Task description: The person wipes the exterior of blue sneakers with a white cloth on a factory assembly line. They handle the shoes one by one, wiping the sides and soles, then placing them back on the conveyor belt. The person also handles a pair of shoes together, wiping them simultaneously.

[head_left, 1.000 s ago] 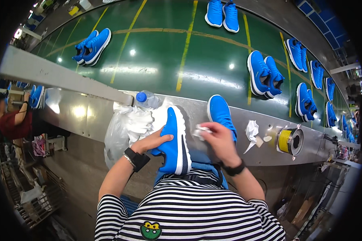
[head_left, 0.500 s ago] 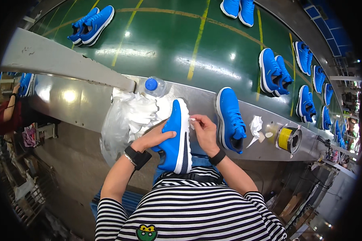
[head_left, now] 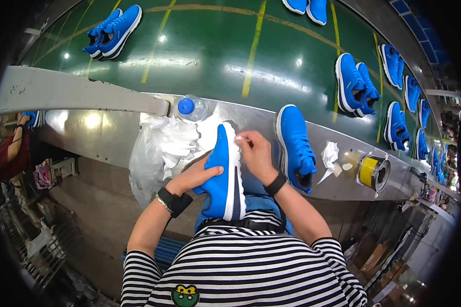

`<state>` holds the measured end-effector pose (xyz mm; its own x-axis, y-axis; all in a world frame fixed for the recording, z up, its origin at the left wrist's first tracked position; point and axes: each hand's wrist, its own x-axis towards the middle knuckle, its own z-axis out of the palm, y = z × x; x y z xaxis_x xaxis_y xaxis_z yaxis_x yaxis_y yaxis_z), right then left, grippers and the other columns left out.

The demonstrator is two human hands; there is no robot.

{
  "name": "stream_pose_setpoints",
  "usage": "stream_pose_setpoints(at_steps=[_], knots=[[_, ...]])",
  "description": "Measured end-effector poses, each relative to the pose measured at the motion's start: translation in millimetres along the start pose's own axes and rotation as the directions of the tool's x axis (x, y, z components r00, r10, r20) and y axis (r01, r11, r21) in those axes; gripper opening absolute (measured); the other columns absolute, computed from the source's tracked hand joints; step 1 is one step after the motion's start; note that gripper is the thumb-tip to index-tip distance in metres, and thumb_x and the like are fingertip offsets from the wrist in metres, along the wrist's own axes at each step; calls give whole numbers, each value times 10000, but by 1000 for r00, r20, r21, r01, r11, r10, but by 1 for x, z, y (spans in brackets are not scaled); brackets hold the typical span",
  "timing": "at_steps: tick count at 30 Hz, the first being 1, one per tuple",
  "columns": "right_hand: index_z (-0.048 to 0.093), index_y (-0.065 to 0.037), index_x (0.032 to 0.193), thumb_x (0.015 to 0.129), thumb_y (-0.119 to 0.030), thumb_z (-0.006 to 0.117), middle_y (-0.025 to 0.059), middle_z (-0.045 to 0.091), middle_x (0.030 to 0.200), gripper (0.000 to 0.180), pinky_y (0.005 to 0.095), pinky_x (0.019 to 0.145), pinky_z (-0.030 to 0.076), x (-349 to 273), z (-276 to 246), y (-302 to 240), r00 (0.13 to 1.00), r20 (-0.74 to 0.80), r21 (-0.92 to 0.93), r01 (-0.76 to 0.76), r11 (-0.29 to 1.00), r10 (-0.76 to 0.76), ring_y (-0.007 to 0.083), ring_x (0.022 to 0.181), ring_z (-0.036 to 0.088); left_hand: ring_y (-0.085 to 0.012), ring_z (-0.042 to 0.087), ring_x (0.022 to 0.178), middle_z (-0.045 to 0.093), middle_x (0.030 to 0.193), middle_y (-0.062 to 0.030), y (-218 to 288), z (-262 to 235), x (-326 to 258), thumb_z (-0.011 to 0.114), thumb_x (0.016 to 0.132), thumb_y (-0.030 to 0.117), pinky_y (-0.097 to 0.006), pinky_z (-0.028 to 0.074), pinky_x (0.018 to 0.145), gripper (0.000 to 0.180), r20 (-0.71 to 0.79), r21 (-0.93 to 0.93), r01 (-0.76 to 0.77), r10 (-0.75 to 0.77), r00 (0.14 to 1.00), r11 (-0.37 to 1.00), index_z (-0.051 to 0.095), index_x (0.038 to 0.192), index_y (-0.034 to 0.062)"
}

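My left hand (head_left: 197,176) is wrapped round a blue sneaker (head_left: 217,179), its thumb across the upper. The sneaker is held up on its side before my waist, toe pointing away, with the white sole edge to the right. Beside the toe, the thumb and fingers of my right hand (head_left: 258,157) pinch a small white piece (head_left: 238,138) at the sole edge; whether it is cloth, paper or rubber I cannot make out. A second blue sneaker (head_left: 295,146) rests on the metal ledge just right of my right hand.
White tissues (head_left: 176,140) in a clear plastic bag and a blue-capped bottle (head_left: 186,106) lie left. Rightward are a crumpled white tissue (head_left: 329,158) and a yellow-labelled tape roll (head_left: 372,173). Several sneaker pairs (head_left: 356,87) stand on the green belt (head_left: 205,51). A painted metal arm (head_left: 82,91) crosses the left side.
My right hand has moved away from me along the sole edge, up to the sneaker's toe, still pinching the white piece. My left hand keeps its hold. The view has shifted slightly.
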<state>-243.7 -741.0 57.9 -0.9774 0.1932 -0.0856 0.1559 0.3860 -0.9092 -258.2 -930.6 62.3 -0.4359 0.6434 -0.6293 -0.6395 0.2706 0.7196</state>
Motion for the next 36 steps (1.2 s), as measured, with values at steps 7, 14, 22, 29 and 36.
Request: stream_pose_setpoints(at_steps=[7,14,22,29,36], knots=[[609,-11,815,745,-45,588,111,562,709,81,287,569,438,-21,-2,1,1000,15,87,-13,996,12,210,606,557,-162,471,1048,478,1190,-100,-5,-2,3,539,803,220,-291,379,901,619,14,4,-23,23,1000,1000,271,1327,29],[615,-25,798,750,-33,581,96,551,705,59,274,559,432,-30,-3,3,998,64,129,1,992,-10,182,621,555,-166,472,1047,481,1187,-101,-5,-3,-1,550,797,216,-290,378,901,617,6,13,10,-10,1000,1000,284,1319,24],[627,-18,798,733,-101,615,109,557,674,106,291,574,425,40,9,17,985,168,-5,-32,999,32,199,638,557,-170,486,1038,494,1174,-103,0,-1,-1,560,799,240,-290,387,894,609,-32,69,93,-91,995,993,306,1308,25],[625,-15,776,708,-90,647,104,517,683,104,295,564,406,12,8,17,992,28,-30,127,991,-127,204,603,520,-161,504,1006,509,1157,-99,-4,-1,0,563,797,231,-286,404,871,601,-46,46,107,-104,993,993,316,1304,26],[654,-49,791,727,-90,624,92,471,682,81,322,548,396,-48,-2,12,997,74,185,-45,982,32,230,600,502,-157,502,1003,509,1156,-100,0,1,0,566,796,226,-284,406,864,598,-59,96,86,-81,995,992,321,1301,22]])
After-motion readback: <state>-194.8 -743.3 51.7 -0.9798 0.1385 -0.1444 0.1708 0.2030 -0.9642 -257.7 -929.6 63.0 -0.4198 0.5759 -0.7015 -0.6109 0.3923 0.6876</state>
